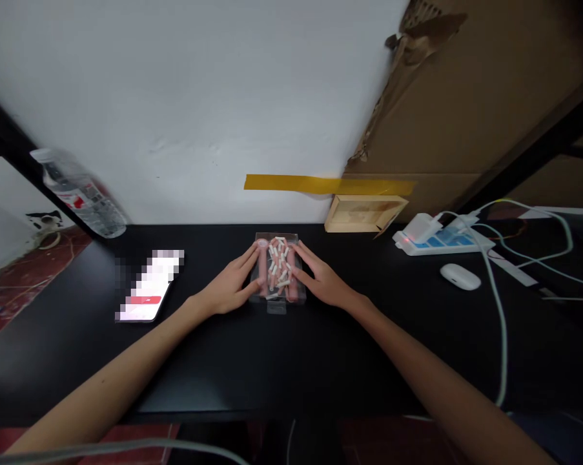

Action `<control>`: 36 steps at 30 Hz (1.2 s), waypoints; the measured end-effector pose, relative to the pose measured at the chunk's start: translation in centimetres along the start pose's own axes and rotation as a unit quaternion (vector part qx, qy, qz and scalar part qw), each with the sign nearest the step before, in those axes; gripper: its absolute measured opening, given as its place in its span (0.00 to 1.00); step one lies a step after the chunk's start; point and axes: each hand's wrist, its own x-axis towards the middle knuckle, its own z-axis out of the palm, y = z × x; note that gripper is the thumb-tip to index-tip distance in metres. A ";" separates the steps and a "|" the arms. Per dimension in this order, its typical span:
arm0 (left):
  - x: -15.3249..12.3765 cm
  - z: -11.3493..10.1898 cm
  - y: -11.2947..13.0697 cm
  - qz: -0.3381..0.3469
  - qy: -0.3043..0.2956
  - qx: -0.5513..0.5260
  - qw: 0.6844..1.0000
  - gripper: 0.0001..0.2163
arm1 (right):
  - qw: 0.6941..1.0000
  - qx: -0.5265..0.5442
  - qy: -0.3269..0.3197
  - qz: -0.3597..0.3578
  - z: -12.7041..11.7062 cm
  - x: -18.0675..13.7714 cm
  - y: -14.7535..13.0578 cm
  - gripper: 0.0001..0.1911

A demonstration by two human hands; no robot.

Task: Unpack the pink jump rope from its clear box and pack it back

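A small clear plastic box [277, 240] lies on the black table [281, 361] near the wall. Inside it are pinkish finger-like forms with several small white pieces scattered over them. My left hand [228, 287] rests against the box's left side, fingers stretched along it. My right hand [323, 279] rests against the right side in the same way, fingers extended. Both hands flank the box and touch its edges.
A phone [148, 287] with a lit screen lies to the left. A water bottle [81, 194] leans at the far left. A wooden box [363, 213], a power strip [441, 239] with cables and a white earbud case [460, 276] sit to the right.
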 end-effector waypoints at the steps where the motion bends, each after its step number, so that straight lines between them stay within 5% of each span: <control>1: 0.0 -0.2 -0.3 -0.003 -0.010 -0.001 1.000 0.32 | 1.000 0.003 0.000 0.003 0.0 0.2 0.1 0.36; 7: 0.0 -0.3 -2.8 -0.043 -0.018 0.048 0.998 0.38 | 0.999 -0.027 -0.019 -0.009 -0.2 0.8 0.6 0.37; 17: 0.5 0.1 -2.7 -0.077 -0.036 0.066 0.994 0.37 | 0.990 -0.094 -0.068 -0.080 -1.1 -0.4 1.0 0.41; 36: -0.4 0.6 -4.0 -0.098 -0.037 0.207 0.973 0.29 | 0.973 -0.216 -0.075 -0.018 -1.7 -0.6 3.4 0.34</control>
